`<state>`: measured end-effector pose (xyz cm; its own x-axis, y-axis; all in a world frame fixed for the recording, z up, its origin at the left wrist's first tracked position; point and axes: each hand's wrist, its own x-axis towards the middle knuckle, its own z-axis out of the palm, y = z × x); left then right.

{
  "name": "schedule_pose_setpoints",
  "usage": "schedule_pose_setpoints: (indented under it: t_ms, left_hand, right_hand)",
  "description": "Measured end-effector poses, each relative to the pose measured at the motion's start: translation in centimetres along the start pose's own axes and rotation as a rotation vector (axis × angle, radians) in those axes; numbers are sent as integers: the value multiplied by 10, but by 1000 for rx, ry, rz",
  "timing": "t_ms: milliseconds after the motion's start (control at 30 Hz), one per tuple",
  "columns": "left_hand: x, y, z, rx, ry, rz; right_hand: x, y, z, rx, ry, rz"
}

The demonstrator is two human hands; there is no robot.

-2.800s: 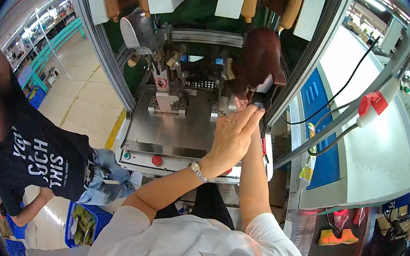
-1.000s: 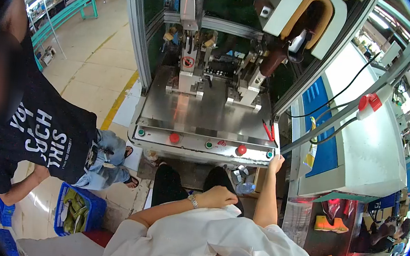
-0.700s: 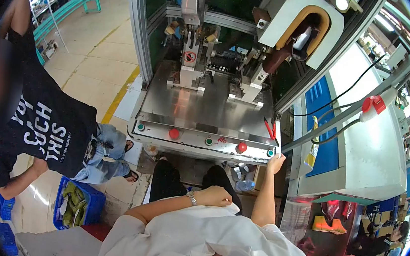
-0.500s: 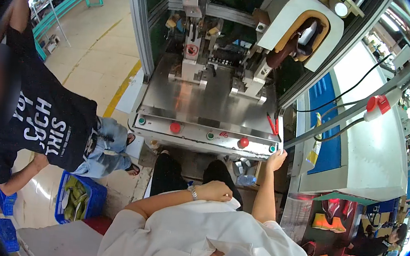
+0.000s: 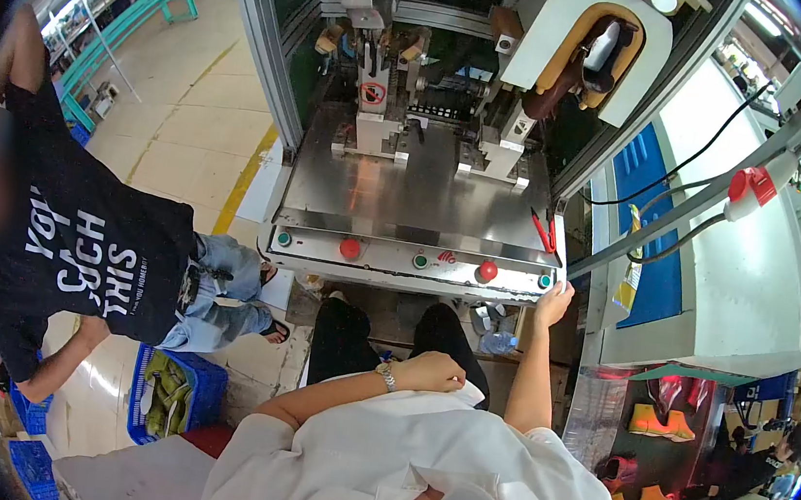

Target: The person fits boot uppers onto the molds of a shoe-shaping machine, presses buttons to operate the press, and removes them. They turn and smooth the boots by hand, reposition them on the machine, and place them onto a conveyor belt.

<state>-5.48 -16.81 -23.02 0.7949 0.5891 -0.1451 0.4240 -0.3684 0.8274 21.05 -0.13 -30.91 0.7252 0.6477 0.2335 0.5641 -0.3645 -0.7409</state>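
While the left hand [image 5: 443, 373] is resting at the waist in a loose fist, the right hand [image 5: 554, 304] is touching the control panel [image 5: 385, 256] at its corner, beside a green button [image 5: 545, 282]; whether it is gripping or pressing, I cannot tell. Both hands, earlier at the brown boot [image 5: 546, 102], are now lying well apart from it, and the boot is sitting inside a padded U-shaped clamp [image 5: 552, 32].

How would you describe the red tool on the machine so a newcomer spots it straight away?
Find the metal tabletop of the machine straight ahead. Go to its front right corner, just beyond the person's right hand. The red tool lies there, two slim prongs in a narrow V, unlike the round red buttons on the front panel.
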Motion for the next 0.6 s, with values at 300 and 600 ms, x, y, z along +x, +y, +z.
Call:
schedule_pose_setpoints:
  t_ms: [300,600]
  left_hand:
    - [-2,4,1,-8,4,-9]
    - [3,-4,21,-72,137,141]
  right_hand:
    - [1,4,-1,26,-20,-5]
    - [1,-6,-18,114,-258,-140]
